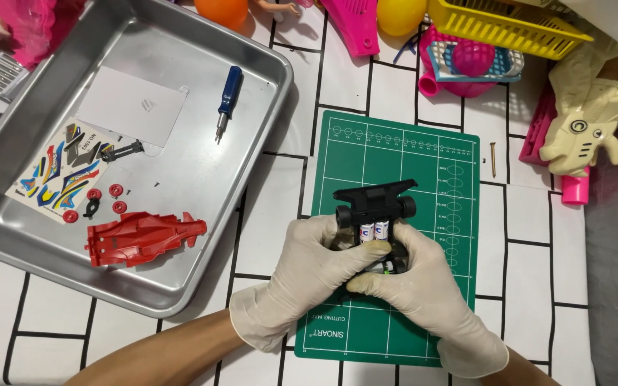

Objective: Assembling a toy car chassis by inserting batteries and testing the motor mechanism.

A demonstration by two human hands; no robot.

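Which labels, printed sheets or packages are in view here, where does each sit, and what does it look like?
Sticker sheet: left part of the metal tray, white backing with blue, yellow, red and black decals.
White card: in the tray above the stickers, plain rectangle with a small grey mark.
Battery labels: on two cells in the black toy car chassis held by both gloved hands, white with blue marks.
Green cutting mat: printed white grid.

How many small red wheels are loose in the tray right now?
4, in the metal tray above the red car body: three clustered, one by the sticker sheet. More may be hidden.
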